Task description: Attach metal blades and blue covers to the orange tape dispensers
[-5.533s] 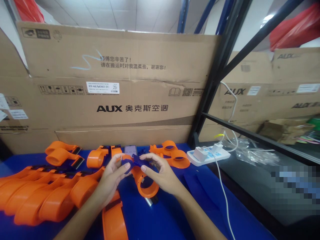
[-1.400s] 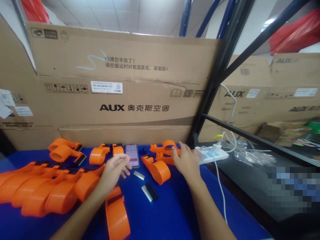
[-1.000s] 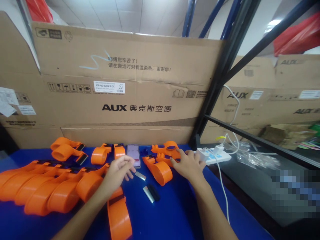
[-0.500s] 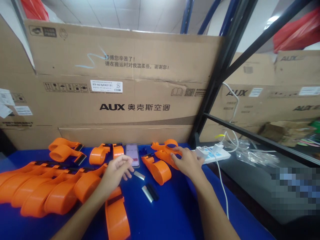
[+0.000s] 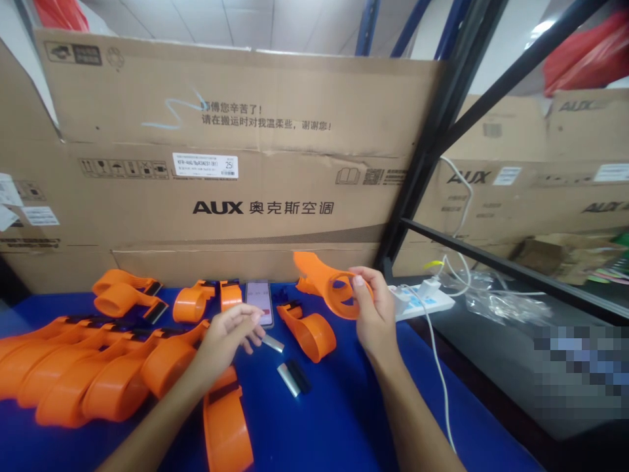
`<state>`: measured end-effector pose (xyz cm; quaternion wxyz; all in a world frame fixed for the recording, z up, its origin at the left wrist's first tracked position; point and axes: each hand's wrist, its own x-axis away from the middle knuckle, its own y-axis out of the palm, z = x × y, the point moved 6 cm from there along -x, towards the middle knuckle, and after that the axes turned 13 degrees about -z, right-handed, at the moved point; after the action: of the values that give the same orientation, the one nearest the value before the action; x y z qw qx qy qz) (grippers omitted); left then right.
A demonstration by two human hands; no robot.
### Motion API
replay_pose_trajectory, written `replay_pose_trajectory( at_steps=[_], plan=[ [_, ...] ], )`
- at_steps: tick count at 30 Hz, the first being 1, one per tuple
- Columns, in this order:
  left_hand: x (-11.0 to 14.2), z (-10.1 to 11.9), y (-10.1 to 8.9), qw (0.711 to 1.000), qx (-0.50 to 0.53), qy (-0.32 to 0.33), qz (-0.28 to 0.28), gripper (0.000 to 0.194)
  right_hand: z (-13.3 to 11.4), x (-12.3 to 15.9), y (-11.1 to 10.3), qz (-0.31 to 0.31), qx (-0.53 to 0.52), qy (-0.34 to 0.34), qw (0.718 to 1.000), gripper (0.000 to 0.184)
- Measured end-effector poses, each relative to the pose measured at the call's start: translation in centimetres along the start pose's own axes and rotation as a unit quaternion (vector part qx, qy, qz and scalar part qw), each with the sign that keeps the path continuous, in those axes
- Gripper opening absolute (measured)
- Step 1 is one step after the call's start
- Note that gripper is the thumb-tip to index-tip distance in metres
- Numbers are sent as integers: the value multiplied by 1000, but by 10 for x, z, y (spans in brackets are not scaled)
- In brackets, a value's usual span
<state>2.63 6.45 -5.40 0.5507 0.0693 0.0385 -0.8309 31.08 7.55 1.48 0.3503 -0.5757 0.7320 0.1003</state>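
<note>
In my right hand (image 5: 376,308) is an orange tape dispenser (image 5: 322,278), pinched by its ring between thumb and fingers and raised above the blue table. My left hand (image 5: 233,331) hovers with loosely curled fingers, and nothing shows in it. Close to its fingertips lies a small silver metal piece (image 5: 273,343). A second silver piece (image 5: 288,380) rests against a black strip (image 5: 298,376) nearer to me. Between my hands sits another orange tape dispenser (image 5: 314,337) with a dark part at its narrow end.
Overlapping orange dispensers (image 5: 115,387) line the left side, with more (image 5: 189,305) behind and one (image 5: 228,426) in front. A phone (image 5: 259,298) lies at the back. A white power strip (image 5: 427,301) with cables is at the right. A cardboard box (image 5: 265,170) walls the rear; a black frame (image 5: 417,164) stands right.
My right hand has picked up an orange tape dispenser from the back right of the table and lifted it. My left hand stays almost where it was.
</note>
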Motion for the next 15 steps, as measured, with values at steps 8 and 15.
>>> replay_pose_trajectory(
  at_steps=[8, 15],
  plan=[
    [3, 5, 13, 991, 126, 32, -42, 53, -63, 43, 66, -218, 32, -111, 969, 30],
    [3, -2, -2, 964, 240, -11, 116, 45, -72, 55, 91, -364, 97, -128, 918, 45]
  ],
)
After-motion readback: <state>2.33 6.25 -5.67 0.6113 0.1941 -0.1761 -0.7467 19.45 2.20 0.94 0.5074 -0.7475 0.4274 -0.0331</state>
